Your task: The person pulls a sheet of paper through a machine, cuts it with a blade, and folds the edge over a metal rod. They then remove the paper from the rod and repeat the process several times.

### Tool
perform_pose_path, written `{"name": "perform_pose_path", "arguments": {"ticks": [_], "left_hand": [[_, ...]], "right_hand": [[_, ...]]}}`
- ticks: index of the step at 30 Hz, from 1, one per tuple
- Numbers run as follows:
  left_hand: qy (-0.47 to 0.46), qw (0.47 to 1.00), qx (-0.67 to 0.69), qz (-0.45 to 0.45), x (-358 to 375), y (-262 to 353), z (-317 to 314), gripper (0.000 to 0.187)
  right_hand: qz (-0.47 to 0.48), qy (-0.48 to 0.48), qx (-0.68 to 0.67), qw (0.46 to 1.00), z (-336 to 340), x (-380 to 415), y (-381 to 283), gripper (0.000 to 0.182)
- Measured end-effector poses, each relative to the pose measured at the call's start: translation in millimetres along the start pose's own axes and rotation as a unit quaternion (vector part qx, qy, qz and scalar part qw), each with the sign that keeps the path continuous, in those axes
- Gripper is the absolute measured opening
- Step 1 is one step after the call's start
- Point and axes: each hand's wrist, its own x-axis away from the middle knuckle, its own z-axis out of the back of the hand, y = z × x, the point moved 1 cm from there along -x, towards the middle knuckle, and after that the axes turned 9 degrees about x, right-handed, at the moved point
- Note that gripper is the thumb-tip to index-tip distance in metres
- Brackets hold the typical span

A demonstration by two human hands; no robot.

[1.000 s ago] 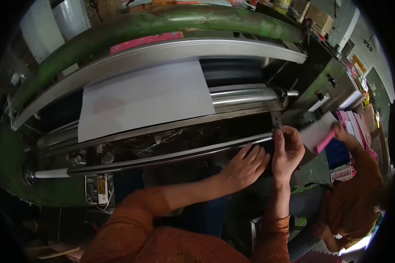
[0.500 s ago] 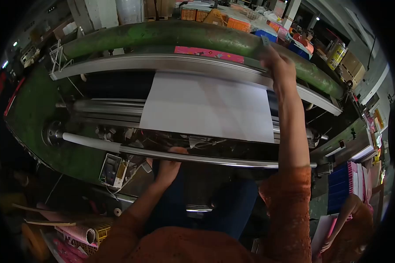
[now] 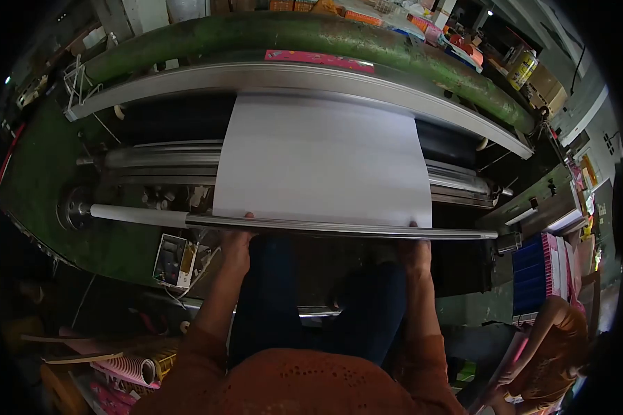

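Observation:
A wide white sheet [image 3: 322,159] comes down from under the long metal beam [image 3: 291,75] to the thin metal bar [image 3: 339,227] in front of me. My left hand [image 3: 239,242] is at the bar near the sheet's lower left corner, fingers closed round the bar with a fingertip showing above it. Near the lower right corner, my right hand [image 3: 414,250] grips the same bar from below, its thumb tip above it. The undersides of both hands' grips are partly hidden. White material is wrapped round the bar's left part.
Behind the beam lies a green roller [image 3: 291,38] with a pink patterned strip [image 3: 318,59] before it. A small box of parts [image 3: 175,261] sits at left. Another person [image 3: 550,346] is at the lower right, beside blue and pink stacks [image 3: 533,277].
My right hand has come down from the green roller to the bar. My left hand has shifted left along the bar. The sheet's lower edge now meets the bar.

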Motion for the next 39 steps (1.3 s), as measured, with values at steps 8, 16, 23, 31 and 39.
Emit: {"name": "perform_pose_path", "arguments": {"ticks": [8,16,23,31,39], "left_hand": [[-0.034,0.995,-0.095,0.019,39,22,7,0.013],[-0.027,0.995,-0.09,0.022,79,62,-15,0.017],[-0.035,0.998,-0.045,0.012,83,87,-40,0.013],[-0.303,0.636,-0.538,-0.462,75,63,-86,0.033],[-0.296,0.517,-0.602,-0.531,45,12,-90,0.041]], "right_hand": [[-0.015,-0.089,-0.009,0.996,21,36,-13,0.003],[0.034,0.02,0.339,0.94,5,93,-75,0.014],[0.489,-0.05,0.717,0.495,-58,107,-131,0.02],[0.376,-0.175,0.73,0.543,-104,14,-150,0.009],[0.45,-0.086,0.727,0.512,-107,41,-97,0.019]]}}
